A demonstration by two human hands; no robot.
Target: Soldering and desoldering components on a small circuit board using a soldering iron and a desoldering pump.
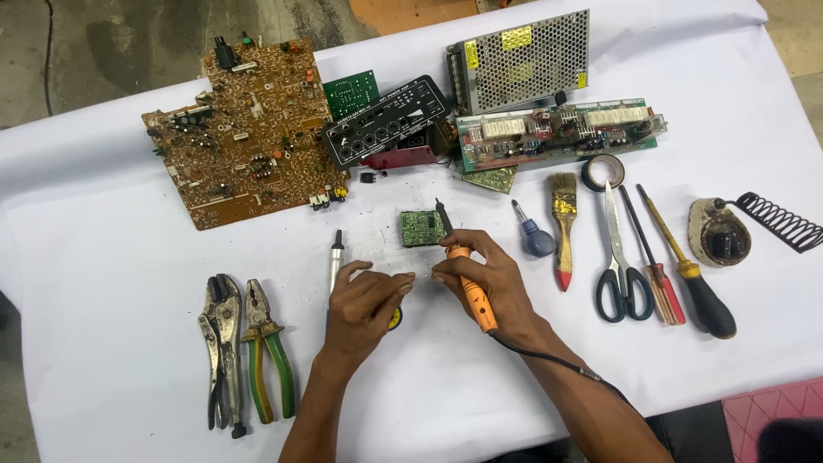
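Just beyond the right hand (484, 274), whose fingers are closed on the soldering iron (467, 274), the small green board (420, 228) is met by its tip; the left hand (364, 300) is pinched on something too thin to identify.

The right hand (489, 274) holds an orange soldering iron (470, 283) beside a small green board (421, 228); the left hand (364, 304) pinches something thin.

Two bare hands in shot, nothing worn on either. The left hand (364, 302) shows no glove, no ring and no watch, and the wrist and forearm behind it are uncovered to the frame's bottom edge. The right hand (480, 279) is the same: bare fingers, bare wrist, no sleeve anywhere along the forearm.
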